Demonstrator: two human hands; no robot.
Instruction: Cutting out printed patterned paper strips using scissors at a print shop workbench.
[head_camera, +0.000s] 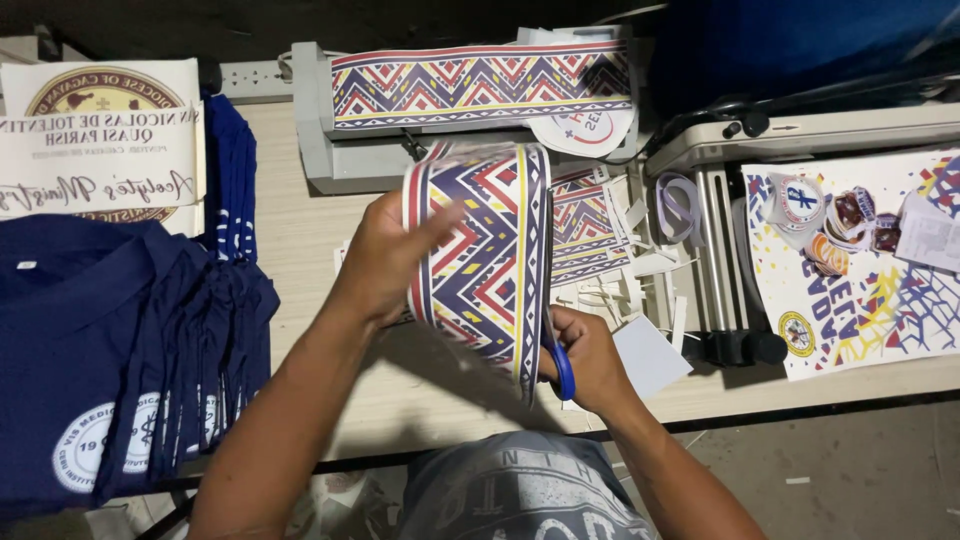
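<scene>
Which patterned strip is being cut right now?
The curled zigzag strip held in the left hand, not the flat strip on the machine.

Pale wooden table (420, 390), front edge running above a grey floor. On its left part lie folded navy shirts (110, 360) with round white prints, with a cream printed sheet (100, 140) lying at their far end; at the back a grey machine (330, 150) carrying a zigzag-patterned strip (480, 85). Right of centre: white paper offcuts (640, 270), a paper trimmer (720, 240) and a colourful printed sheet (870, 290) holding small rolls of tape.
</scene>
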